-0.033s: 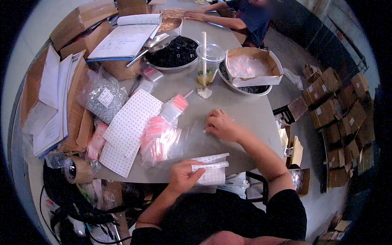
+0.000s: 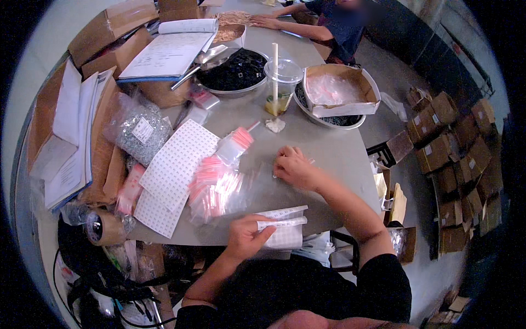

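My left hand (image 2: 246, 237) is closed on a curled white label sheet (image 2: 285, 239) at the table's near edge, thumb on top. Printed rows cover the sheet. Farther out, my right hand (image 2: 297, 169) rests on the grey table with its fingers bent together. A tiny white bit shows by its fingertips, but what they pinch is hidden. A clear plastic bag (image 2: 257, 180) lies just left of those fingers, its outline faint. Beside it spreads a fanned pile of small zip bags (image 2: 211, 189) with red-pink strips. Flat label sheets (image 2: 178, 162) lie to the left of the pile.
A lidded cup with a straw (image 2: 279, 90) stands beyond my right hand, near crumpled tissue (image 2: 274, 125). Behind are a bowl of black parts (image 2: 236, 71) with a scoop and an open box (image 2: 342, 104) on another bowl. Cartons (image 2: 112, 33) line the left; a co-worker's hands (image 2: 266, 22) are at the far end.
My right hand has shifted very slightly left at the fingertips. My left hand and the label sheet have stayed in place.
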`<state>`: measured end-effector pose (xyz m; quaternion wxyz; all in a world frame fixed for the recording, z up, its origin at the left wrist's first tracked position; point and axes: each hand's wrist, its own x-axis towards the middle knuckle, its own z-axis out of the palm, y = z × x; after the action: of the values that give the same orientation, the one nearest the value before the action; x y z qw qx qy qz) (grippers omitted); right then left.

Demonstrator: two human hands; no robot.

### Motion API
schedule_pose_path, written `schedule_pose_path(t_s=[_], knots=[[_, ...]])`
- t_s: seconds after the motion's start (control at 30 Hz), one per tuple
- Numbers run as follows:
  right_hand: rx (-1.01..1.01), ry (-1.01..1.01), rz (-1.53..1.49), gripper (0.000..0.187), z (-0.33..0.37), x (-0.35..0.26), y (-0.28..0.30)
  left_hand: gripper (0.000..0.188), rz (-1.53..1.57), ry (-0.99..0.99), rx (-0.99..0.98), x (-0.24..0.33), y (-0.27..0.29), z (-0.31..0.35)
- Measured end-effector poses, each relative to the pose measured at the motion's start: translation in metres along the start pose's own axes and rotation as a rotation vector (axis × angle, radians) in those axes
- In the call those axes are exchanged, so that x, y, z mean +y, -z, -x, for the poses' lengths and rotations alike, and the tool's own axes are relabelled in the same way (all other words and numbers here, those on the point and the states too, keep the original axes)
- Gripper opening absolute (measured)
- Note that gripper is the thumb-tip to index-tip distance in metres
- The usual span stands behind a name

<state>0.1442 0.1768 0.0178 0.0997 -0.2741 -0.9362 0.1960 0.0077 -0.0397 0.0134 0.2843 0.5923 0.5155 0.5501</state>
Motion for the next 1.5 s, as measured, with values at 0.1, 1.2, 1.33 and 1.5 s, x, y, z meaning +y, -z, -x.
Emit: schedule_pose_path(t_s=[0.1, 1.2, 1.33, 1.5], knots=[[0.048, -0.133, 0.029, 0.021, -0.010, -0.015, -0.006, 0.036, -0.011, -0.011, 0.017, 0.000, 0.001, 0.001], [-0.155, 0.026, -0.083, 0.029, 0.000, 0.047, 0.035, 0.033, 0.036, -0.031, -0.016, 0.004, 0.003, -0.001], [-0.317, -0.206, -0.301, 0.028, -0.014, 0.003, 0.056, 0.036, 0.027, -0.041, 0.001, 0.000, 0.002, 0.002], [-0.196, 0.120, -0.150, 0.028, -0.030, 0.004, 0.028, 0.036, 0.037, -0.041, -0.005, 0.001, 0.001, 0.000]])
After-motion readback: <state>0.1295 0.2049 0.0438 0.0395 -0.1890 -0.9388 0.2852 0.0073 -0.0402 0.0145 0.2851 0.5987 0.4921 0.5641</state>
